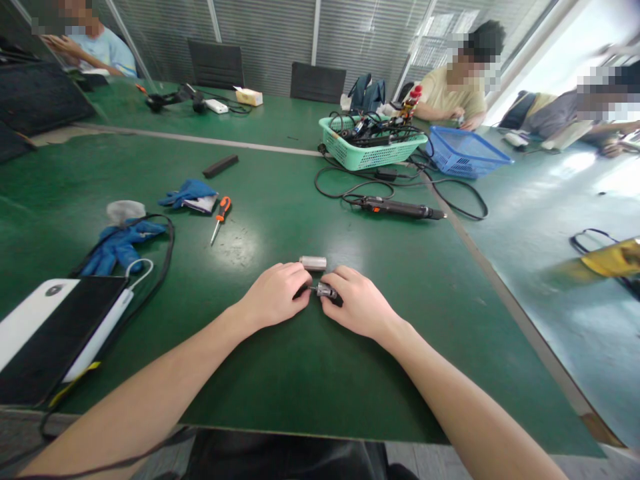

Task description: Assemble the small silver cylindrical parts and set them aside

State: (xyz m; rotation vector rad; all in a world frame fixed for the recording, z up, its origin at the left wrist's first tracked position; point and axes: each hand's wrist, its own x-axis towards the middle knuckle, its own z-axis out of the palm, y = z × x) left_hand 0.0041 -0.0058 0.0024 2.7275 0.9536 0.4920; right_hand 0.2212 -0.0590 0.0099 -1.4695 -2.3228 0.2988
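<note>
My right hand (357,303) is closed around a small silver cylindrical metal part (326,291), which shows between thumb and fingers. A thin shaft seems to stick out of its left end toward my left hand (280,293). The fingers of that hand are pinched at the shaft's end, on something dark and mostly hidden. Just beyond both hands a silver metal cylinder (313,263) lies on its side on the green table (280,380). Farther off to the left is a screwdriver (221,219) with an orange and black handle.
Blue gloves (113,247) and a power bank-like white device (103,333) lie left, beside a black-and-white panel (55,340). A corded electric screwdriver (400,208) lies ahead, before a green basket (373,157) of cables and a blue basket (467,153). Several people sit around the tables.
</note>
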